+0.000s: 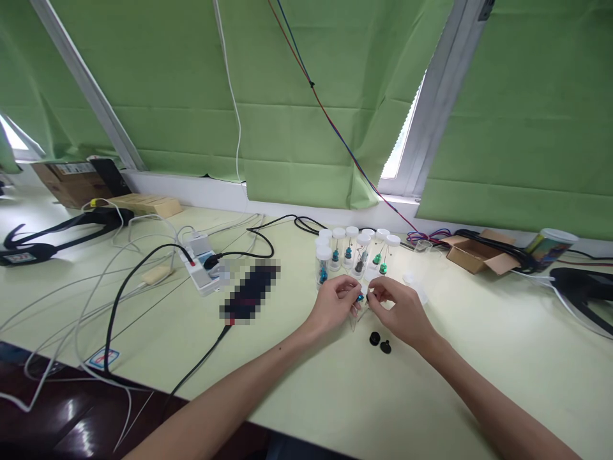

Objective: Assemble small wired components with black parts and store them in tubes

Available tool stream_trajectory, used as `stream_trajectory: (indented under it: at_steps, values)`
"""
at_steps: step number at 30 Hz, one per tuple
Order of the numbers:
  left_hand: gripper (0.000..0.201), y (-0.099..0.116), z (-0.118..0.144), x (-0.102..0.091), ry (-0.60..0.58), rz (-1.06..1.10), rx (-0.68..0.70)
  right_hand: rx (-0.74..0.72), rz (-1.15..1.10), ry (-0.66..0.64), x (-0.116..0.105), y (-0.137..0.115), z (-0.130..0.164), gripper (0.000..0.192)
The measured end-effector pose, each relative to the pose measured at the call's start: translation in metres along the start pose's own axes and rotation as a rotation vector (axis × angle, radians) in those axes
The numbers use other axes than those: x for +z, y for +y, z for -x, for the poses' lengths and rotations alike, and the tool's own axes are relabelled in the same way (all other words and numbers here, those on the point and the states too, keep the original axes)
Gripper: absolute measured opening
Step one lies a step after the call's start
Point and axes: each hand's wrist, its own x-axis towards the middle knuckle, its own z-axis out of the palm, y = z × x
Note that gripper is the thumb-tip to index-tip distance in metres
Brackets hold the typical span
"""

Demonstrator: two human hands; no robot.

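Both hands, left [332, 305] and right [400, 310], pinched a small blue part [359, 298]; its axis was too small to tell.

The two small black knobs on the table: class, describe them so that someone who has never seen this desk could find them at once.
Start at the pale green table and find the cluster of white-capped clear vials near the window. Come toward the person to the right hand; just below it lie the two small black knobs, side by side on bare tabletop. Unlike the vials, they are loose, dark and squat.
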Motion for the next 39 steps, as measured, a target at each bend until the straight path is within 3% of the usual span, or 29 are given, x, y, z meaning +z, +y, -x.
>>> stream_trajectory:
  at_steps: [6,12,19,26,39]
  values:
    - [0.022,0.008,0.005,0.002,0.026,-0.194,0.106,0.269,-0.409,-0.108,0.002,0.002,-0.001,0.014]
    - [0.022,0.012,0.008,0.001,0.053,-0.302,0.181,0.339,-0.62,-0.143,0.002,0.007,-0.003,0.024]
    - [0.025,0.018,0.009,0.002,0.104,-0.268,0.207,0.405,-0.658,-0.124,-0.002,-0.001,-0.005,0.041]
    - [0.024,0.02,0.009,0.002,0.123,-0.201,0.169,0.424,-0.743,-0.201,0.0,0.002,-0.004,0.041]
    - [0.025,0.024,0.01,0.003,0.027,-0.174,0.154,0.439,-0.759,-0.235,-0.001,0.0,-0.005,0.033]
